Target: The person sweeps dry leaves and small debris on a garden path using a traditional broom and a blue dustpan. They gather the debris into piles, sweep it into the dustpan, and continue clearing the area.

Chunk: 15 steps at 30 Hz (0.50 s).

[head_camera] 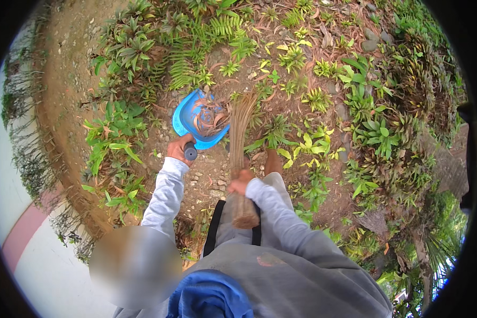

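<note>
My left hand [177,149] grips the dark handle [190,151] of a blue plastic dustpan [180,120]. Curled dry brown leaves [210,119] lie in the pan. In my right hand [241,181] is a stick broom [240,131], a bundle of thin brown ribs held around its bound part. The broom's thick butt end [245,220] points back at my body, and its splayed tips reach the ground just right of the dustpan. From this angle the broom covers part of the pan's right edge.
Ferns [181,65] and leafy plants grow beyond the dustpan. Small yellow-green plants [317,99] and fallen leaves cover the soil ahead and to the right. Stones [369,41] lie at the upper right. A pale wall [16,159] with a pink band curves along the left.
</note>
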### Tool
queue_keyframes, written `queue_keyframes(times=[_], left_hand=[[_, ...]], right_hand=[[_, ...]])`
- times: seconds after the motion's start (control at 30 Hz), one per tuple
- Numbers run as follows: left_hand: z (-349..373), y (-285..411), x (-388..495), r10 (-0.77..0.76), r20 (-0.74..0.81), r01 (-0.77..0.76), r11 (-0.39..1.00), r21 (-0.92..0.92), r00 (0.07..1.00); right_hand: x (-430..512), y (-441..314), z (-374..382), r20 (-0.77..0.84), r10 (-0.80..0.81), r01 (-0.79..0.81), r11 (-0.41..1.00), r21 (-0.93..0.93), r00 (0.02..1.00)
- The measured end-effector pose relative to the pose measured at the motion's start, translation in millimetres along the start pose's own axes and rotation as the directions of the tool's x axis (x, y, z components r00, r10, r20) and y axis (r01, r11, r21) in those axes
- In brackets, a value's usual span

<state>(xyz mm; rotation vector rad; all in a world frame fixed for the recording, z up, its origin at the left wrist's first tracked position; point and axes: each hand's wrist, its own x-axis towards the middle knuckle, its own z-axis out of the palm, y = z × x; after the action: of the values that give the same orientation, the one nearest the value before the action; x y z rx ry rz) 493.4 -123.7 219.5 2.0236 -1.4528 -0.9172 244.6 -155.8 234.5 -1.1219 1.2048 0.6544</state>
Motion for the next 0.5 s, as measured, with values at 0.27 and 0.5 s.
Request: queue_keyframes(times=[0.27, 0.5], left_hand=[[-34, 15, 26, 0.050, 0.089, -0.056, 0.996, 0.072, 0.995], [-2, 2, 30, 0.194, 0.204, -0.234, 0.953, 0.194, 0.960]], right_hand=[[-108, 82, -9, -0.019, -0.099, 0.096, 0.874, 0.476, 0.995], [-1, -3, 37, 0.051, -0.050, 0.032, 0.953, 0.302, 0.997]])
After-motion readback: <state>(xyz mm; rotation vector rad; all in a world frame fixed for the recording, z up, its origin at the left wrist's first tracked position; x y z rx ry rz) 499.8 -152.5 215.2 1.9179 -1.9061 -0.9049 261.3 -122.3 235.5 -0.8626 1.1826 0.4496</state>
